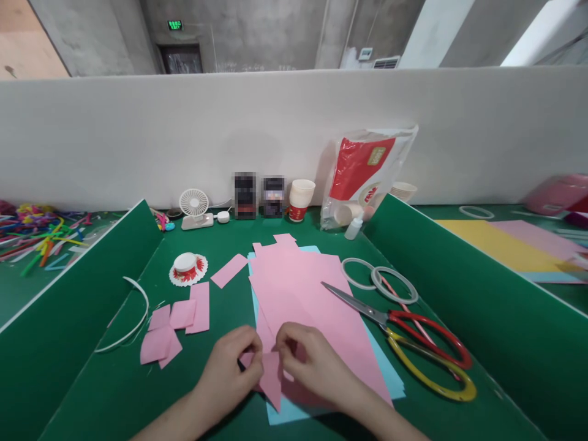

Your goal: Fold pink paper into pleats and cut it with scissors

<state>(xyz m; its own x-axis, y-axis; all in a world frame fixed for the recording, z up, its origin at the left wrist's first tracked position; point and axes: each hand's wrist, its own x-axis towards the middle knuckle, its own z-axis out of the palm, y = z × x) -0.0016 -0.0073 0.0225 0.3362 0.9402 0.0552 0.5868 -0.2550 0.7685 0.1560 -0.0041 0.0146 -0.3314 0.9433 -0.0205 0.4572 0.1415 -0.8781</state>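
My left hand (232,367) and my right hand (312,362) meet near the table's front edge, fingers pinched on a small pink paper piece (271,376) that points down between them. Under the hands lies a stack of large pink paper sheets (298,288) on top of a light blue sheet (390,376). Scissors (413,334) with red and yellow handles rest on the right edge of the pink sheets, blades pointing left and away from my right hand. Several small pink cut pieces (177,321) lie to the left of my left hand.
Green divider boards stand at left (68,306) and right (459,288). White rings (381,278) lie by the scissors, a curved white strip (133,312) at left. A cut paper cup (187,267), small fan (195,208), stacked paper cups (301,199) and a bag of cups (362,174) line the back.
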